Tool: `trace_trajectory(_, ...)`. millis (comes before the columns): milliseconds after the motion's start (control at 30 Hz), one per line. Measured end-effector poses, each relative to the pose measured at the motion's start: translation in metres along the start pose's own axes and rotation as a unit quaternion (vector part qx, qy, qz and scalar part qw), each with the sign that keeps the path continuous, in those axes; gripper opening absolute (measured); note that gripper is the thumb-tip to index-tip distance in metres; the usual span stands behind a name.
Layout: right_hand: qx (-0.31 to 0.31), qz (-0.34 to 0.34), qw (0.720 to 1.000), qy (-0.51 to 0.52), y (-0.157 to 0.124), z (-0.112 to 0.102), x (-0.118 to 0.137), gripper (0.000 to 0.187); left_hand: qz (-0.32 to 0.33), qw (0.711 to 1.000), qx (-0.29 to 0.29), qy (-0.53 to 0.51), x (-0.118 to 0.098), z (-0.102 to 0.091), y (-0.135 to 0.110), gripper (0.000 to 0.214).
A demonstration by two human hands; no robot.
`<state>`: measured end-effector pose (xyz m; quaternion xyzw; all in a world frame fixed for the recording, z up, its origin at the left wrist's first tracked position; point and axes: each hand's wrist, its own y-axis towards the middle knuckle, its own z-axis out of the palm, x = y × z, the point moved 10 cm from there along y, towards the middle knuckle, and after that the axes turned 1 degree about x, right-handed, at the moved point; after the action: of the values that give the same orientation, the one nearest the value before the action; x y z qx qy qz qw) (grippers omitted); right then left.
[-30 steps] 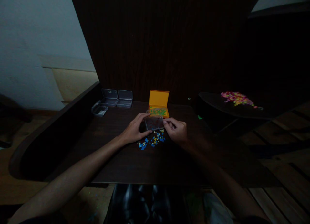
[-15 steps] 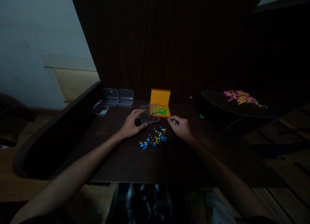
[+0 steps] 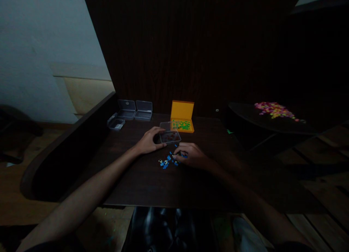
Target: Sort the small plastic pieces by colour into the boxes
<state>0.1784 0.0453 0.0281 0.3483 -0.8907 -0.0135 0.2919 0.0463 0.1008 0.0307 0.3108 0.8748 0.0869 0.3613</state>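
Pieces [image 3: 165, 164]: strewn under right hand [image 3: 192, 154], narrowed, hold unclear.
Box [image 3: 170, 136]: clear, open, held at one end by left hand [image 3: 149, 141].
Case [image 3: 182, 115]: yellow, open, near far edge of table [image 3: 136, 188].

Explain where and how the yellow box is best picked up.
Probably by the right side wall of the yellow box's base, coming from the right. Its raised lid stands at the back, the clear box crowds its front left, and green pieces lie inside, so keep it level.
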Motion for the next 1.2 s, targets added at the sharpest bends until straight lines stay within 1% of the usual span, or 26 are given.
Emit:
trace_trajectory(133, 0.006, 0.028, 1.0, -0.013, 0.002, 0.003, -0.005, 0.016, 0.004, 1.0, 0.018, 0.001, 0.001, 0.003, 0.001, 0.055)
trace_trajectory(333, 0.031, 0.043, 0.998, -0.017, 0.004, 0.008, -0.007, 0.012, 0.004, 1.0, 0.024, -0.003, 0.001, 0.005, 0.002, 0.056)
trace_trajectory(533, 0.054, 0.033, 0.998, -0.015, 0.003, 0.007, -0.008, 0.008, 0.003, 1.0, 0.027, -0.004, 0.002, 0.006, 0.001, 0.056)
trace_trajectory(667, 0.07, 0.022, 0.997, -0.022, 0.0, 0.005, -0.012, 0.011, -0.001, 0.999, 0.032, 0.0, 0.004, 0.006, 0.001, 0.059)
trace_trajectory(767, 0.06, 0.02, 0.998, -0.019, -0.001, 0.002, -0.012, 0.013, -0.005, 0.999, 0.032, 0.005, 0.006, 0.006, 0.001, 0.06)
trace_trajectory(900, 0.038, 0.026, 0.999, -0.007, 0.0, 0.003, -0.007, 0.011, 0.0, 1.0, 0.03, 0.004, 0.006, 0.006, 0.002, 0.059)
trace_trajectory(1067, 0.042, -0.005, 0.999, -0.028, 0.002, 0.008, 0.004, 0.014, -0.003, 0.999, 0.035, 0.006, 0.005, 0.006, 0.002, 0.059)
trace_trajectory(1200, 0.054, -0.016, 0.998, -0.029, 0.003, 0.01, 0.005, 0.013, -0.007, 0.999, 0.031, 0.008, 0.005, 0.005, 0.002, 0.058)
